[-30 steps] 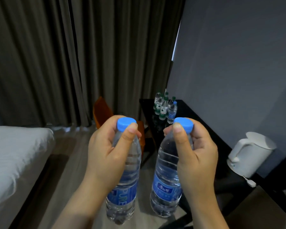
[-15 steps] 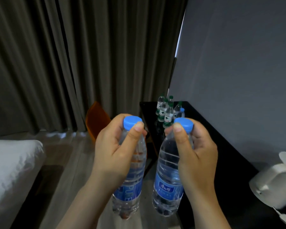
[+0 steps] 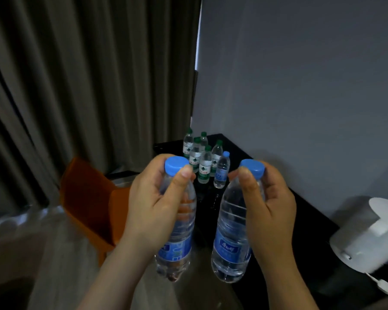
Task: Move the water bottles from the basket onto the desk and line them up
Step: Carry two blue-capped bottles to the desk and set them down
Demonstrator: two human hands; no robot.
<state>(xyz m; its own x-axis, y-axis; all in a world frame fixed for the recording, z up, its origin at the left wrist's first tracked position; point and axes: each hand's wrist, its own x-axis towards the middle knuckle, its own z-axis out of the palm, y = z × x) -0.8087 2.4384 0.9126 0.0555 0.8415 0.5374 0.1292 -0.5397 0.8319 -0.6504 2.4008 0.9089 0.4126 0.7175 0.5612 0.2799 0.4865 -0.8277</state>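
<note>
The left hand (image 3: 152, 211) wraps its fingers around one blue-capped bottle (image 3: 177, 222), and the right hand (image 3: 269, 211) grips another bottle (image 3: 231, 233). Both hang in the air, upright, near the black worktop's (image 3: 305, 211) front edge. Six small bottles (image 3: 205, 162) stand bunched at the far end. A white kettle (image 3: 367, 236) sits to the right, with bare worktop between.

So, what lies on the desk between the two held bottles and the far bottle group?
Only bare dark desk, seen in the head view.

Bottle cluster (image 3: 202, 157) crowds desk (image 3: 305, 211) far end; near stretch bare up to kettle (image 3: 367, 233).
</note>
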